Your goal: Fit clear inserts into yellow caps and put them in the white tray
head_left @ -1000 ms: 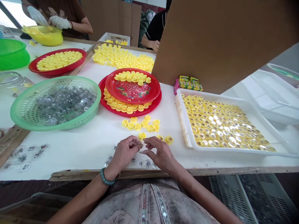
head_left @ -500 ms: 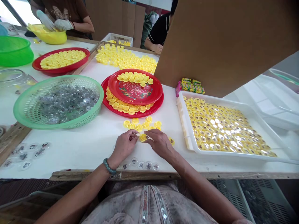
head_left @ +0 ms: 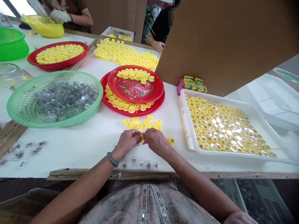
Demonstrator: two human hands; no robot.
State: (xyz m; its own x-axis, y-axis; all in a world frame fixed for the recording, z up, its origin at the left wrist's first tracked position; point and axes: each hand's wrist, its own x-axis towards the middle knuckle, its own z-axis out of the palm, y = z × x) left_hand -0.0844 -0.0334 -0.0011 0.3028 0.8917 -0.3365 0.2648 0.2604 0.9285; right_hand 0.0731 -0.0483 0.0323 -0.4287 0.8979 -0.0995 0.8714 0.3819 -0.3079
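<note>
My left hand [head_left: 128, 140] and my right hand [head_left: 155, 140] meet over the white table [head_left: 77, 146], fingers pinched together on one small yellow cap [head_left: 142, 137]. A loose cluster of yellow caps [head_left: 142, 123] lies just beyond my fingers, and a single cap [head_left: 171, 141] sits to the right. A row of clear round discs [head_left: 140, 164] lies between my wrists near the table edge. Two stacked red plates [head_left: 134, 90] with more yellow caps stand behind the cluster.
A green basket [head_left: 23, 105] of clear discs stands at left. A white tray [head_left: 187, 124] of finished shiny yellow pieces sits at right under a brown cardboard sheet [head_left: 224, 40]. Further back are another red plate [head_left: 58, 56], a yellow bowl [head_left: 44, 29] and other people's hands.
Both hands moved forward from the clear discs to the yellow caps and closed together on one cap. The view shifted slightly.
</note>
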